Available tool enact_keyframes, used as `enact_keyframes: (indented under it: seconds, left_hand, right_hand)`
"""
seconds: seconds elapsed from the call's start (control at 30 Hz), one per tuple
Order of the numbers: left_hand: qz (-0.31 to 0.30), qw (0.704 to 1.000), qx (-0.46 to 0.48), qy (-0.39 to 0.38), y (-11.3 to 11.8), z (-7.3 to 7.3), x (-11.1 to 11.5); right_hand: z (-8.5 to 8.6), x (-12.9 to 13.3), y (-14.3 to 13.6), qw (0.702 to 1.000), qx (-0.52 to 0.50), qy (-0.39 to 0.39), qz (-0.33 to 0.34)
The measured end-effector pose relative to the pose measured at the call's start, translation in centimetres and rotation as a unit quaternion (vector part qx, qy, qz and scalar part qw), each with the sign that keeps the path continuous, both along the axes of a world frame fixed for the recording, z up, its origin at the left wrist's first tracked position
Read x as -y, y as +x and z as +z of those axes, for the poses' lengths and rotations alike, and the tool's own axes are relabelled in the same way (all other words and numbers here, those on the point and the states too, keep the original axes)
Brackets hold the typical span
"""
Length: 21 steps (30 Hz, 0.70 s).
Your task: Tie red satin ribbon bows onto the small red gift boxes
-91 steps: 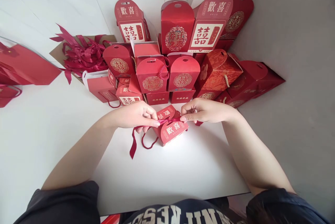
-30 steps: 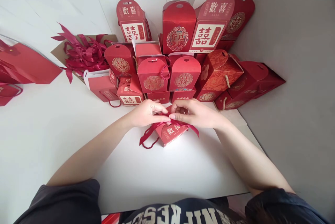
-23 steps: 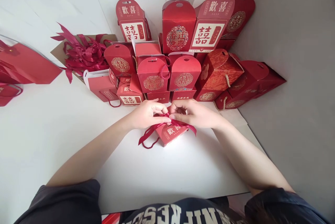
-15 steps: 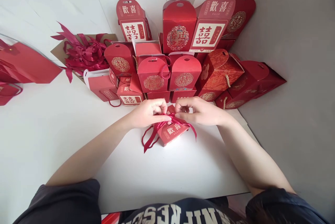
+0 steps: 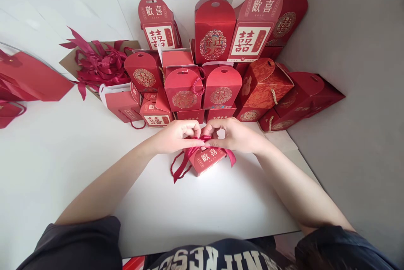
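Note:
A small red gift box [image 5: 207, 161] with pale characters on its flap stands on the white table in front of me. Dark red ribbon [image 5: 181, 168] lies across its top, one tail hanging left and another right. My left hand [image 5: 179, 135] pinches the ribbon between thumb and fingers above the box. From the other side my right hand [image 5: 232, 135] also pinches the ribbon, its fingertips almost meeting the left ones. A twisted red cord handle [image 5: 172, 165] loops out at the box's left. My fingers hide the middle of the ribbon.
Several red gift boxes [image 5: 184, 89] are stacked behind my hands against the tiled wall. A brown box [image 5: 67, 63] full of loose ribbon stands at the back left. Red bags [image 5: 38, 76] lie at the far left. A grey wall [image 5: 350, 93] bounds the right side.
My right hand has moved left, close against the left hand, and the right ribbon tail has been drawn in. My left hand and the box have barely moved.

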<state>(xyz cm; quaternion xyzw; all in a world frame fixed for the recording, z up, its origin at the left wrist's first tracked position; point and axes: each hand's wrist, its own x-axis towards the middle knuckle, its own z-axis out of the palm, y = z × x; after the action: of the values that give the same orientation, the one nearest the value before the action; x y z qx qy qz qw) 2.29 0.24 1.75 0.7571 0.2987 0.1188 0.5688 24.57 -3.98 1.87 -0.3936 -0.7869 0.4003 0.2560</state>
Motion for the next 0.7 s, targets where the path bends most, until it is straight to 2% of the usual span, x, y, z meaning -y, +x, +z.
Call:
enact_keyframes:
  seconds: [0.27, 0.47, 0.7]
  left_hand:
    - [-0.031, 0.998, 0.014, -0.053, -0.2, 0.3, -0.6]
    - [-0.011, 0.999, 0.001, -0.042, -0.1, 0.3, -0.6]
    - [0.017, 1.000, -0.010, -0.011, 0.3, 0.2, 0.1]
  right_hand:
    - [-1.3, -0.6, 0.0, 0.991, -0.037, 0.124, 0.047]
    - [-1.3, -0.7, 0.4, 0.983, -0.043, 0.140, 0.110]
    - [-1.1, -0.7, 0.7, 0.980, -0.020, 0.153, 0.129]
